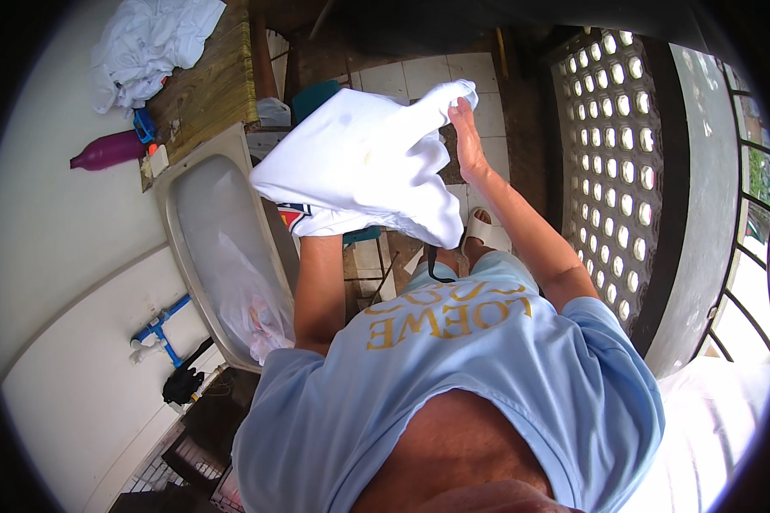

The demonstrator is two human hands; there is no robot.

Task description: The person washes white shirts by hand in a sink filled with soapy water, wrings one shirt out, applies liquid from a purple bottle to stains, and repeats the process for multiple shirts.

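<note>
A white garment [351, 150] is spread in the air in front of me, its folds hanging on the right side. Red and dark blue trim shows at its edge by my left wrist. My left forearm [321, 278] runs up into the cloth, which covers the left hand, so its fingers are hidden. At the upper right, my right hand [468, 145] pinches a bunched end of the garment between thumb and fingers, with the arm stretched out.
To the left is a metal sink [175, 201] holding a clear plastic bag [239, 286]. Beyond it, a white clothes pile [158, 47] lies on a wooden counter [218, 90], near a purple bottle [109, 150]. A blue pipe [158, 325] juts from the wall. A perforated block wall [607, 162] stands right.
</note>
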